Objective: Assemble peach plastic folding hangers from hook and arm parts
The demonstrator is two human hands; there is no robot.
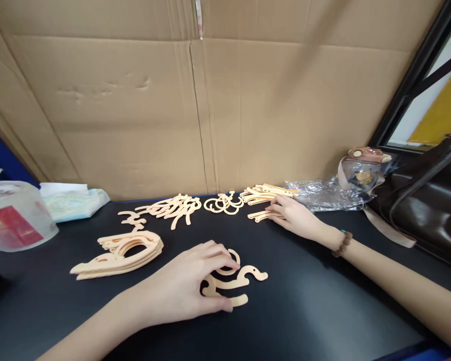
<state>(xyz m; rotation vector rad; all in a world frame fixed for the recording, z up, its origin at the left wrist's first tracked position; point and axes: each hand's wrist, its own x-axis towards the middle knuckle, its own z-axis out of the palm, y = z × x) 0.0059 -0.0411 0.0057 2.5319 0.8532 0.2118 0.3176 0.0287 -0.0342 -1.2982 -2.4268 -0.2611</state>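
Observation:
My left hand [204,278] curls over a small group of beige pieces on the black table. Its thumb presses on a short curved piece [241,300], and its fingers rest by a ring-shaped hook piece [236,260]. A wavy piece with a hooked, holed end [248,276] sticks out between them. Farther back on the right, my right hand [291,215] closes its fingers on narrow straight beige strips [259,215]; its fingertips are partly hidden. Just behind it lies a pile of similar strips [263,193].
On the left is a stack of beige hanger-like frames [150,248]. Behind are loose curved pieces [172,206] and hook pieces [225,203]. A translucent container [18,215] and a tissue pack [74,203] stand left; clear plastic wrap [319,195] and a dark bag [424,205] right. Cardboard [135,110] closes off the back.

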